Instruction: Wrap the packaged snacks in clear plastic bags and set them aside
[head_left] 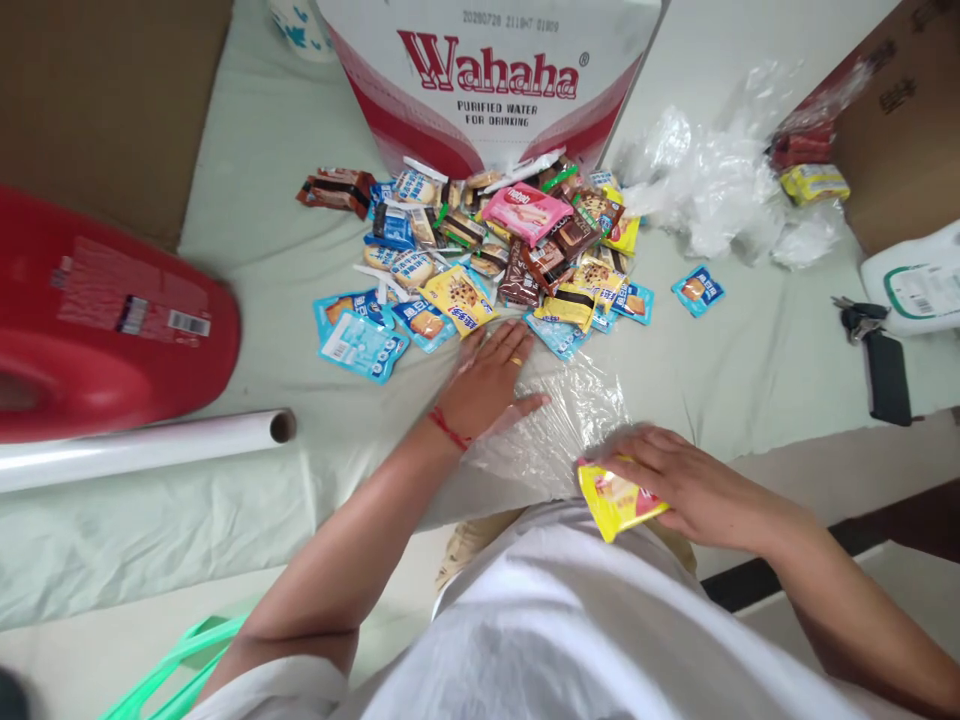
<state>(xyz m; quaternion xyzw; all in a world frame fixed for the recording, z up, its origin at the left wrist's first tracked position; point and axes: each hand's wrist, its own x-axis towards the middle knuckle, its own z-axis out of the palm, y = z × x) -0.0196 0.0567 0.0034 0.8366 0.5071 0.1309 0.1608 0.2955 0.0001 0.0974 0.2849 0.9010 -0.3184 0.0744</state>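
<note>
Fingers [491,345] of the left hand [474,390] lie open and flat, palm down, on clear film [574,400] at centre frame, the forearm slanting up from lower left. Below and right of them, at lower centre-right, the yellow packet [616,505] appears to lie roughly left to right, its right end covered by the right hand [671,480], which grips it with curled fingers, forearm entering from lower right.

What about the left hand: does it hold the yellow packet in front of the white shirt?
No, the right hand holds that yellow packet, while the left hand rests open at the clear plastic film.
</note>
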